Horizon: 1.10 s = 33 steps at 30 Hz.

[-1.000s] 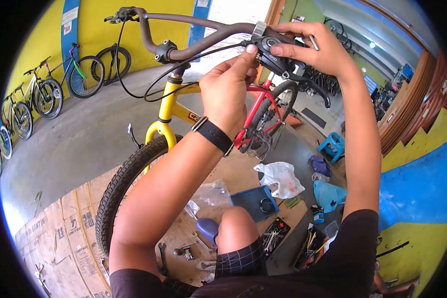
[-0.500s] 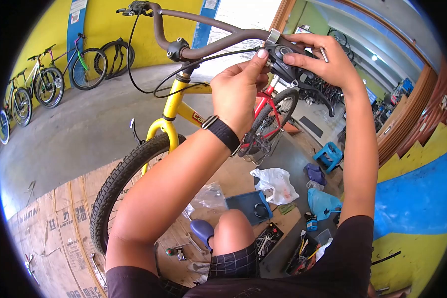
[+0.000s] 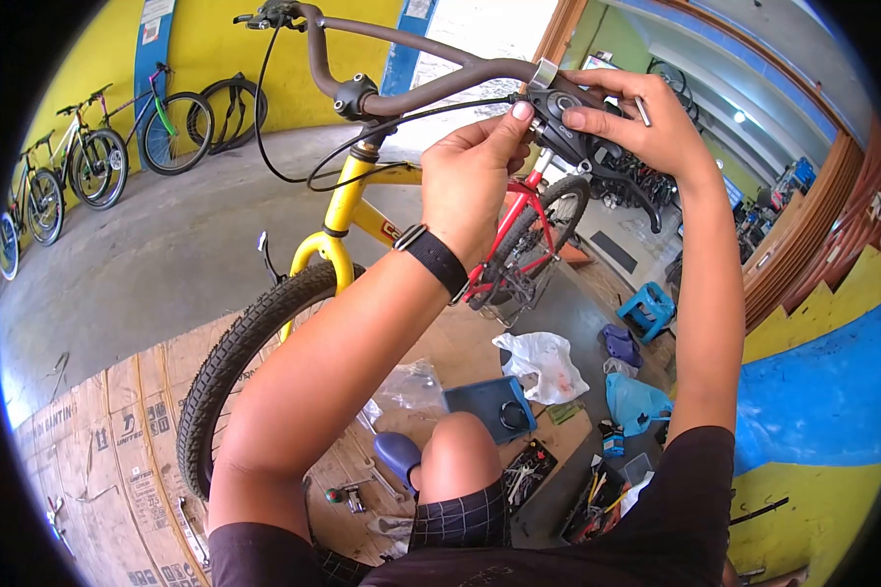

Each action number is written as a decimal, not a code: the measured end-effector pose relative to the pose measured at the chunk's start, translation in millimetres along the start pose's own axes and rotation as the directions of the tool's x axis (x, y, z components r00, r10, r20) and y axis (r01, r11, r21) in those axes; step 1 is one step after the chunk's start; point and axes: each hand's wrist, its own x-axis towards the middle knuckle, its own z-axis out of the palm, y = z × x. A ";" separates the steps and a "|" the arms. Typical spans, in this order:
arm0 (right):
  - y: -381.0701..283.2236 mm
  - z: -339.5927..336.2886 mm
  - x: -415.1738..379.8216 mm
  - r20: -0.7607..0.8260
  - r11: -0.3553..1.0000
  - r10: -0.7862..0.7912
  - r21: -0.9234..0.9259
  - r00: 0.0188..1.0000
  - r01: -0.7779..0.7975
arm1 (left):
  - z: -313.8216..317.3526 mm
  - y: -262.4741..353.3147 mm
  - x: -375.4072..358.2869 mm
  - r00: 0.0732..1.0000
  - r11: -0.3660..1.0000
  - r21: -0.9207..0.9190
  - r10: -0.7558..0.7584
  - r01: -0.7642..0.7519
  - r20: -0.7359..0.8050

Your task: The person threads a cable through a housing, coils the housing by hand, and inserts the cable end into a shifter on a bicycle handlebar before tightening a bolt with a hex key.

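Note:
Both my hands are at the black shifter and brake lever unit [image 3: 563, 122] on the right-hand end of the dark handlebar [image 3: 440, 90]. My left hand [image 3: 470, 176] pinches a small metal part of the unit, beside the black cable, between thumb and fingers. My right hand [image 3: 646, 122] wraps round the unit, thumb on its face, with a thin metal rod [image 3: 642, 111] between its fingers. A silver clamp ring [image 3: 543, 73] sits on the bar above. The handlebar belongs to a yellow bicycle frame [image 3: 347, 201].
A red bicycle [image 3: 524, 220] stands behind. On the floor lie cardboard [image 3: 117, 460], a blue tray [image 3: 480, 406], a white plastic bag [image 3: 548, 367] and a tool box [image 3: 597, 499]. A blue stool [image 3: 648, 311] is at the right. Several bicycles line the yellow wall [image 3: 215, 59].
My left hand has shifted slightly to the right and up, its thumb still at the shifter unit. My right hand keeps nearly the same grip.

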 end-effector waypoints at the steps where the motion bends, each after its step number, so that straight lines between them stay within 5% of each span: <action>1: 0.9 0.2 0.0 -0.003 1.000 -0.007 -0.003 1.000 0.007 | 0.3 0.2 0.0 1.000 1.000 -0.002 0.000 0.000 0.004; 33: -1.3 2.5 -2.2 -0.028 1.000 -0.003 -0.002 1.000 0.003 | -4.4 0.2 -3.6 1.000 0.986 -0.166 -0.007 0.012 0.027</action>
